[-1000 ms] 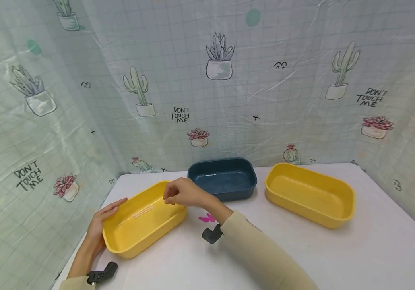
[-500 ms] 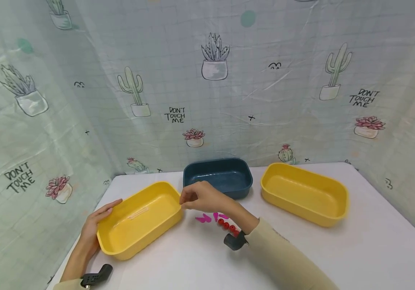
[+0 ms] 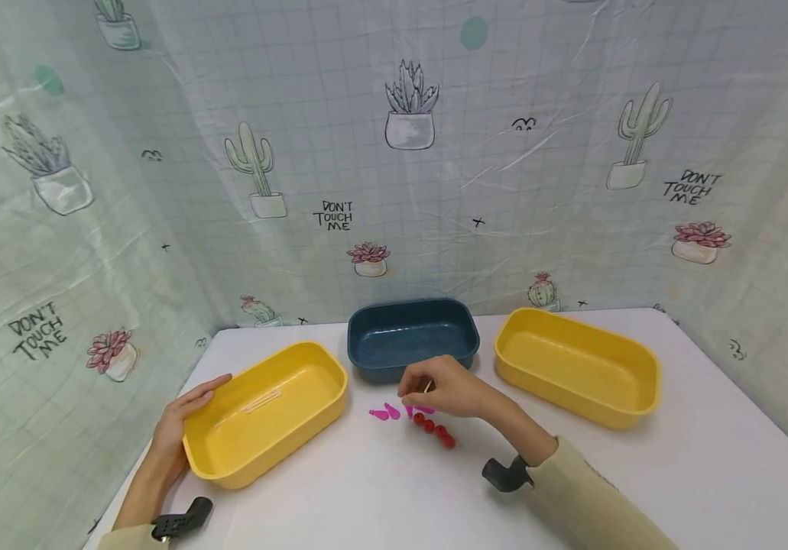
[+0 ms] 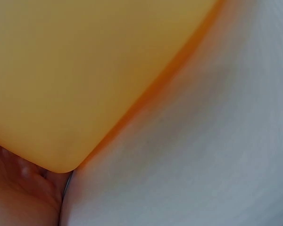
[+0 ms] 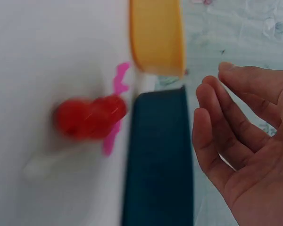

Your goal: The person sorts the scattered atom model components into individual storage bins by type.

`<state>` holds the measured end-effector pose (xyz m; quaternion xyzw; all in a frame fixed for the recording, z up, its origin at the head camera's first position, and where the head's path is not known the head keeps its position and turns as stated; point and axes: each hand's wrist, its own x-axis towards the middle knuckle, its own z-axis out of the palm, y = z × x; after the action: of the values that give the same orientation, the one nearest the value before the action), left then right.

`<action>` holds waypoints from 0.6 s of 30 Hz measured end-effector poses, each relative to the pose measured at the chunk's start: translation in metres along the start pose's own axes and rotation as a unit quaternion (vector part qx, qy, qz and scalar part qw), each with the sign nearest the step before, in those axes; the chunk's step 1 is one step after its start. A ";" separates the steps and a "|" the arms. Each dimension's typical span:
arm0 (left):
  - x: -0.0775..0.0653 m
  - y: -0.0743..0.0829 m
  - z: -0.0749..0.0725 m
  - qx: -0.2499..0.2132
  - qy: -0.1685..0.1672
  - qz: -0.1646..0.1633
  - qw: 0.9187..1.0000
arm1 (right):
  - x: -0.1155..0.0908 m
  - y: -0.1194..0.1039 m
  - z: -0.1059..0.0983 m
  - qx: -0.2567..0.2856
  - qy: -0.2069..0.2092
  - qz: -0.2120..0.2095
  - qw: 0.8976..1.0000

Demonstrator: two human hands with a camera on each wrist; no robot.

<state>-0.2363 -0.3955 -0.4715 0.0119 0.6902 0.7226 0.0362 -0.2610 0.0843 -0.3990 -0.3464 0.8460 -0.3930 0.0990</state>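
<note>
My left hand (image 3: 172,428) rests along the left side of a yellow rectangular bin (image 3: 328,416), its fingers stretched along the rim. Several thin pale sticks (image 3: 263,400) lie on the bin's floor. In the left wrist view the bin's yellow wall (image 4: 85,84) fills much of the picture. Over the table's middle hovers my right hand (image 3: 452,388), its fingers loosely bent. Nothing shows between those fingers in the right wrist view. Just below and left of it lie several small magenta teardrop-shaped pieces (image 3: 391,412). A row of several small red balls (image 3: 429,426) sits beside them, blurred in the right wrist view.
A dark blue bin (image 3: 414,340) stands at the back, behind the small pieces. To its right is a second yellow bin (image 3: 582,367), set at an angle. A patterned curtain (image 3: 435,183) rises behind the white table (image 3: 338,489) and along both sides.
My right hand has moved right, from over the left yellow bin to above the magenta pieces. The red balls, hidden at first, now show. My left hand stays on the bin.
</note>
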 end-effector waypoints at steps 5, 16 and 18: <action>-0.001 0.003 -0.001 -0.003 0.000 0.005 1.000 | -0.020 0.024 -0.002 -0.002 0.011 0.026 1.000; 0.000 0.002 0.002 -0.019 0.000 -0.005 1.000 | -0.052 0.056 -0.003 0.023 -0.004 0.055 0.998; -0.001 0.002 0.001 -0.022 -0.005 -0.001 1.000 | -0.055 0.056 -0.002 0.016 -0.006 0.063 0.998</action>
<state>-0.2353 -0.3942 -0.4696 0.0140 0.6743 0.7372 0.0402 -0.2497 0.1476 -0.4445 -0.2932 0.8590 -0.3976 0.1340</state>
